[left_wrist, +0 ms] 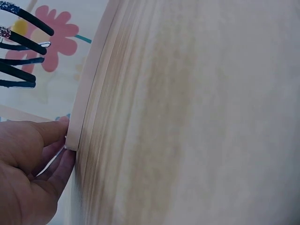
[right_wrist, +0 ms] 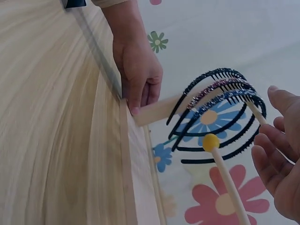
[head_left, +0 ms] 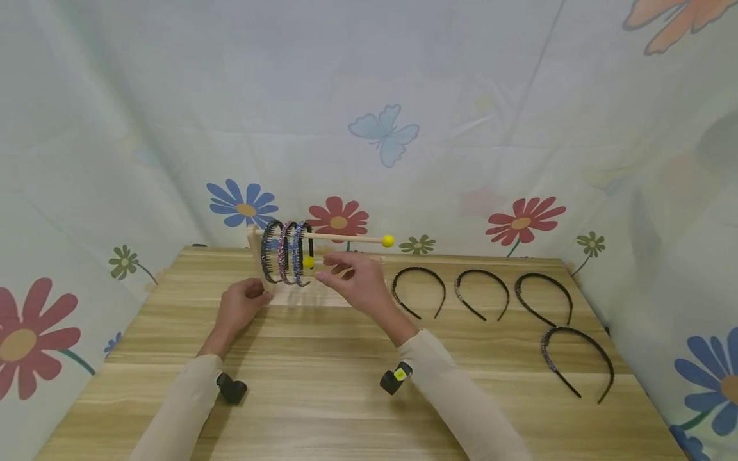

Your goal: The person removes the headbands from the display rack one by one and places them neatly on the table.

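Three black toothed headbands [head_left: 286,253] with glittery trim, one bluish, one pinkish and one dark, hang side by side from a pale rod [head_left: 352,239] tipped with a yellow ball. Holding the lower edge of the wooden rack [left_wrist: 84,93] between thumb and fingers is my left hand [head_left: 239,307]. My right hand [head_left: 363,282] is just right of the bands, thumb and fingers apart. The right wrist view puts its fingertips [right_wrist: 269,133] close around the line of the rod. A second yellow ball [right_wrist: 211,143] on another rod overlaps the bands in the head view.
Several more dark headbands [head_left: 482,272] lie on the right side of the wood-grain table [head_left: 323,397]. A flowered cloth [head_left: 461,160] surrounds the table at the back and sides. Each wrist carries a small black camera [head_left: 232,388].
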`<action>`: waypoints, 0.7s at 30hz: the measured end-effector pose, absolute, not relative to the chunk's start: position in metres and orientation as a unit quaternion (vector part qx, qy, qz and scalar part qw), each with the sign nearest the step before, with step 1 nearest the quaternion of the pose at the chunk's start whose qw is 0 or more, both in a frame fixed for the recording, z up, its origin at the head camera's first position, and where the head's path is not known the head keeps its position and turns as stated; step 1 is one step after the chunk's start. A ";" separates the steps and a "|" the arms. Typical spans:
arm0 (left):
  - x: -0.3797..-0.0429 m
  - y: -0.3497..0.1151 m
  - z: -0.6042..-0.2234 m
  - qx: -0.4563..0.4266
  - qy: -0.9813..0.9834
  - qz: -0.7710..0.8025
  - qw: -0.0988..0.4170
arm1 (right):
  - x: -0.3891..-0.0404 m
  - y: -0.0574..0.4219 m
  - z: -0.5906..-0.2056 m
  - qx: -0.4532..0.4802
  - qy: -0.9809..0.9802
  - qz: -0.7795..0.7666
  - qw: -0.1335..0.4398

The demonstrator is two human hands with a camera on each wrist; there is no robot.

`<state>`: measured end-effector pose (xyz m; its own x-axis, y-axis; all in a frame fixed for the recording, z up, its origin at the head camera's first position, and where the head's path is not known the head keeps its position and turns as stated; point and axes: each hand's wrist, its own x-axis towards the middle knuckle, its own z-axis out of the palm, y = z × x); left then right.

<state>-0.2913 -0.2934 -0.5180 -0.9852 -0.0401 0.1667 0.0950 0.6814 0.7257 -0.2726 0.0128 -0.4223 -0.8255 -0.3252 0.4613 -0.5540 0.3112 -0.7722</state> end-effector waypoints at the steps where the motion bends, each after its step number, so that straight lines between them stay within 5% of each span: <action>1: -0.291 -0.293 -0.518 -0.015 -0.913 -0.399 0.085 | -0.274 0.009 -0.424 0.274 -0.801 0.522 0.107; 21: -0.293 -0.294 -0.521 -0.021 -0.909 -0.406 0.097 | -0.282 -0.033 -0.438 0.248 -0.796 0.549 0.061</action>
<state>-0.2927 -0.2937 -0.5206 -0.9801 -0.0407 0.1941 0.1173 0.6701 0.7329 -0.2818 -0.0327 -0.4377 -0.8701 -0.3273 0.3685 -0.4609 0.2753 -0.8437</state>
